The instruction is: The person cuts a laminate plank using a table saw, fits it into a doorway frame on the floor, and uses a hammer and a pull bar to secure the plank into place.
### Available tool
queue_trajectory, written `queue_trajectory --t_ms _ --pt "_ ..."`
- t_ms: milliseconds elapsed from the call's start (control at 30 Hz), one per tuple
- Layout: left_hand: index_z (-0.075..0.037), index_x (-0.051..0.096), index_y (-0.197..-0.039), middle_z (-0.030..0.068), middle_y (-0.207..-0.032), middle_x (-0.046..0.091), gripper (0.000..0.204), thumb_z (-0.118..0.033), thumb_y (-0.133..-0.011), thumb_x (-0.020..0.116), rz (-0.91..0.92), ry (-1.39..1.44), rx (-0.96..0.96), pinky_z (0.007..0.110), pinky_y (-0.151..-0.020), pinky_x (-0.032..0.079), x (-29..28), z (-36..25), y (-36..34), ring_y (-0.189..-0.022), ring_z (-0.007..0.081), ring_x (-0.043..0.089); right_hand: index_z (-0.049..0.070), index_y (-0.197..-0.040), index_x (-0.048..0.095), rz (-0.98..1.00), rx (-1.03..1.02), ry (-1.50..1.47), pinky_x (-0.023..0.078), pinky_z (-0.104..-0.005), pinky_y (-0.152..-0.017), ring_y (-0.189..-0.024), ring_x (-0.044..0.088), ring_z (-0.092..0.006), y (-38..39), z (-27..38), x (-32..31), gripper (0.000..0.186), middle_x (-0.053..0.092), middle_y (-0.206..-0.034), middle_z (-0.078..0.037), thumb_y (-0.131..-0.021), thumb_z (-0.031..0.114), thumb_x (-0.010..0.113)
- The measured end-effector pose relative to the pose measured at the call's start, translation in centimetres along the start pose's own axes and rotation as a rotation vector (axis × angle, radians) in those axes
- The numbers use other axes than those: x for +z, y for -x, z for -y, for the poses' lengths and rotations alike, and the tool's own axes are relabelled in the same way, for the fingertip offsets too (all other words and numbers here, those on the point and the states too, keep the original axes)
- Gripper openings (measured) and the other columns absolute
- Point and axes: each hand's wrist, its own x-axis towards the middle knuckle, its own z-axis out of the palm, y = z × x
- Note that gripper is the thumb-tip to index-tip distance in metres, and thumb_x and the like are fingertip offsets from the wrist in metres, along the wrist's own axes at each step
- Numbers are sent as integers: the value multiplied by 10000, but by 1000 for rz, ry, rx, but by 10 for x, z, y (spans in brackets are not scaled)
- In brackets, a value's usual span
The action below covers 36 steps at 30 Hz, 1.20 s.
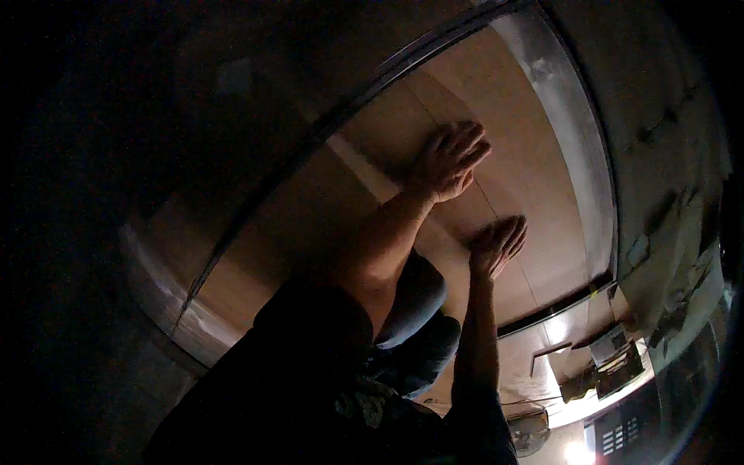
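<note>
My left hand (pixel 453 163) rests on a brown, flat sheet or panel (pixel 511 101), its fingers stretched and slightly apart. Closer to me and to the right, my right hand (pixel 498 244) lies on the same brown surface, fingers extended side by side. Neither hand shows anything in its grasp. A thin dark line (pixel 529 283), like a seam or a drawn line, crosses the sheet and passes close to both hands. Deep shadow hides part of the surface around the left hand.
A long dark strip (pixel 310 132) borders the sheet on the left, and a pale grey band (pixel 562 124) runs along its far right side. My bent knees (pixel 418 302) are below the hands. At the lower right stand dark box-like items (pixel 616 360) beside a bright light (pixel 579 452).
</note>
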Motion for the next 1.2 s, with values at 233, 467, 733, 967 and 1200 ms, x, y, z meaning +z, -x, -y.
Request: queue_trajectory --t_ms 233,467,733,967,1200 --pt "-193 565 -1453 110 -1606 427 618 -234 -863 742 -34 16 37 583 -1173 321 -7 -8 -10 -1444 345 431 -37 -1621 216 345 265 -22 172 -550 -1281 -1557 195 -461 158 -3 -3 825 190 -1698 -263 -1026 406 579" --pt "-186 584 -1430 130 -1567 464 517 -192 -923 678 10 -63 -25 595 -1161 332 -18 -8 -10 -1438 382 437 -27 -1602 256 478 290 52 105 -563 -1283 -1571 172 -421 152 0 4 827 204 -1692 -249 -999 467 532" --pt "-191 557 -1449 127 -1588 454 531 -203 -926 648 -21 -156 77 581 -1156 355 -24 -15 -15 -1445 336 458 -11 -1583 339 413 342 -20 113 -575 -1275 -1563 207 -413 165 8 10 851 279 -1671 -225 -927 456 616" --pt "-202 488 -1506 150 -1628 402 538 -208 -977 584 -15 -174 61 639 -1128 339 -10 2 -8 -1463 411 416 53 -1585 371 258 185 -209 149 -589 -1258 -1550 241 -407 130 -4 -14 755 295 -1668 -211 -966 410 617" --pt "-138 460 -1533 184 -1638 371 535 -210 -1004 502 83 -316 107 635 -1173 286 -24 -6 -9 -1514 425 341 94 -1505 498 -190 -47 -263 219 -618 -1235 -1497 344 -414 -121 -41 -28 594 379 -1642 -160 -943 264 586"
